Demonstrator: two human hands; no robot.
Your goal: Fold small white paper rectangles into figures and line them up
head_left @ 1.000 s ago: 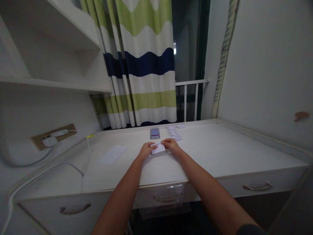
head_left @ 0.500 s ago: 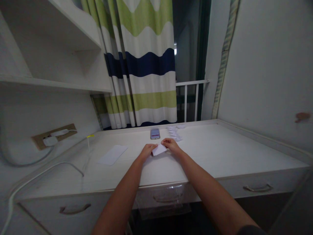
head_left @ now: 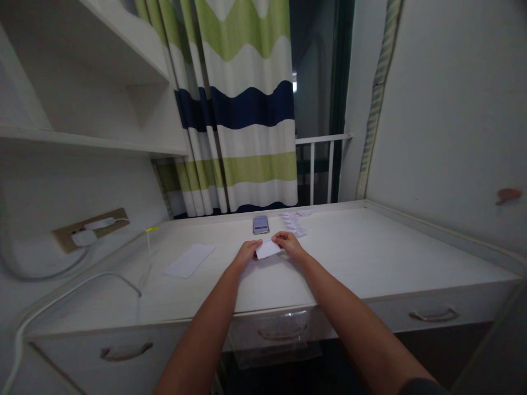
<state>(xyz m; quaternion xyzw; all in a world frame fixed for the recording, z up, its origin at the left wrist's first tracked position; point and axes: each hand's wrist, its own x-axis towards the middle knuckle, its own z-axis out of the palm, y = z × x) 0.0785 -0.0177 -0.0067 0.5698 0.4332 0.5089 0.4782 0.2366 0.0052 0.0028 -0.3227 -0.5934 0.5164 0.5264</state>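
A small white piece of paper (head_left: 268,249) is held between my two hands, just above the desk. My left hand (head_left: 247,252) pinches its left side, thumb on top. With thumb and fingertips, my right hand (head_left: 288,243) grips the upper right part. Whether the paper is folded at this moment I cannot make out. Beyond my hands a phone (head_left: 261,224) with a lit screen lies flat. Beside it, to the right, sit several small folded white paper pieces (head_left: 293,222) in a row. Flat white paper sheets (head_left: 190,260) rest on the desk left of my left hand.
The white desk (head_left: 370,247) has drawers along its front. A pale cable (head_left: 102,275) runs over its left side, near wall plugs (head_left: 84,237). Shelves (head_left: 90,140) overhang at left. A striped curtain (head_left: 255,137) and a white railing (head_left: 323,140) stand behind.
The paper has tilted slightly between my hands, its lower edge now sitting a little higher. My left hand has risen a touch; both hands keep their grip.
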